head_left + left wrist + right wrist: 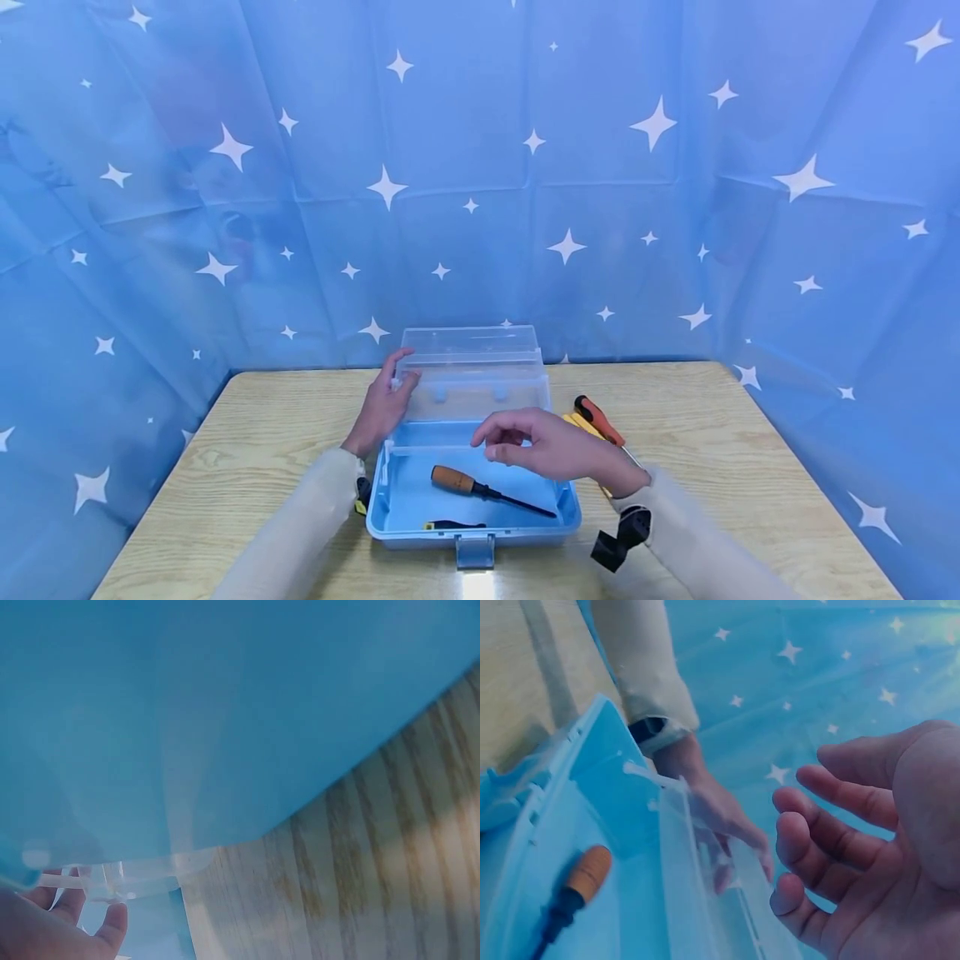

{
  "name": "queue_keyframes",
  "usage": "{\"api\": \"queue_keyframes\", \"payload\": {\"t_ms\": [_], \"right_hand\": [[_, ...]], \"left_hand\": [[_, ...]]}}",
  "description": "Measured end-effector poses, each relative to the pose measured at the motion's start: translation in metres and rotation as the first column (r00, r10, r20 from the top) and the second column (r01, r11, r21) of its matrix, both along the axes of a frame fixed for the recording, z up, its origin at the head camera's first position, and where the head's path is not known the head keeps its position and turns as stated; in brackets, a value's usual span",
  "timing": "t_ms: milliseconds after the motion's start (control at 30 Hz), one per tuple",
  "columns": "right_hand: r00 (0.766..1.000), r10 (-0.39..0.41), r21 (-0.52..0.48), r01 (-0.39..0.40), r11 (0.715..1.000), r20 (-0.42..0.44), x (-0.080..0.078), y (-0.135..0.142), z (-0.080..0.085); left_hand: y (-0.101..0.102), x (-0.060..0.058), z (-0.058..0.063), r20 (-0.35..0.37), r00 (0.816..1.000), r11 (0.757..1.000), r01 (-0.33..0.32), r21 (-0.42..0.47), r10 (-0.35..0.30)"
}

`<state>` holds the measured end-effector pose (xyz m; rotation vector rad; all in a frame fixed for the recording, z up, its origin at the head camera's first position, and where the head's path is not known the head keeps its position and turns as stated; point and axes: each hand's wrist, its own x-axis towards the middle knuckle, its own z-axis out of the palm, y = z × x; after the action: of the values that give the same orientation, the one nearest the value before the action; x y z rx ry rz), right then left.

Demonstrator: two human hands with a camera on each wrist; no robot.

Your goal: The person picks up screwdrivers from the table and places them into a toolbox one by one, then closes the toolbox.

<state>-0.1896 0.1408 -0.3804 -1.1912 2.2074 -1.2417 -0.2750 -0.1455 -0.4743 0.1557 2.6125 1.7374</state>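
A light blue toolbox stands on the table with its clear lid raised at the back. My left hand grips the lid's left edge, with the thumb on the near side. Above the box's right part hovers my right hand, its fingers loosely bent and holding nothing; the right wrist view shows the bare palm. Inside the box lies a screwdriver with a wooden handle and dark shaft. A small black and yellow tool lies along the front wall, partly hidden by it.
Right of the box, partly behind my right hand, lie a red and black screwdriver and a yellow-handled tool. A black and yellow item shows beside my left sleeve. A blue star-patterned curtain hangs behind the wooden table.
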Motion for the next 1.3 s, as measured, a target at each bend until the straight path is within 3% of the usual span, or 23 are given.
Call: {"api": "queue_keyframes", "payload": {"t_ms": [267,600,867,1033,1300], "right_hand": [[0.993,-0.121,-0.003,0.121,0.993,0.003,-0.003,0.022,0.011],[0.974,-0.227,-0.044,0.228,0.973,0.019,-0.016,0.047,0.008],[0.931,-0.361,0.004,0.362,0.932,0.044,-0.031,0.066,0.001],[0.89,-0.451,0.057,0.448,0.892,0.069,-0.043,0.079,-0.008],[0.86,-0.5,0.056,0.497,0.866,0.105,-0.06,0.099,-0.026]], "left_hand": [[0.0,0.002,0.0,0.005,1.0,1.0,-0.003,-0.01,0.003],[-0.002,0.001,-0.003,-0.004,1.0,1.0,0.007,0.007,-0.007],[-0.002,0.001,-0.003,-0.009,1.0,1.0,-0.006,0.01,0.007],[-0.001,0.001,-0.003,-0.007,1.0,1.0,-0.016,0.012,0.016],[0.001,0.0,-0.003,-0.02,1.0,1.0,-0.017,0.004,0.017]]}}
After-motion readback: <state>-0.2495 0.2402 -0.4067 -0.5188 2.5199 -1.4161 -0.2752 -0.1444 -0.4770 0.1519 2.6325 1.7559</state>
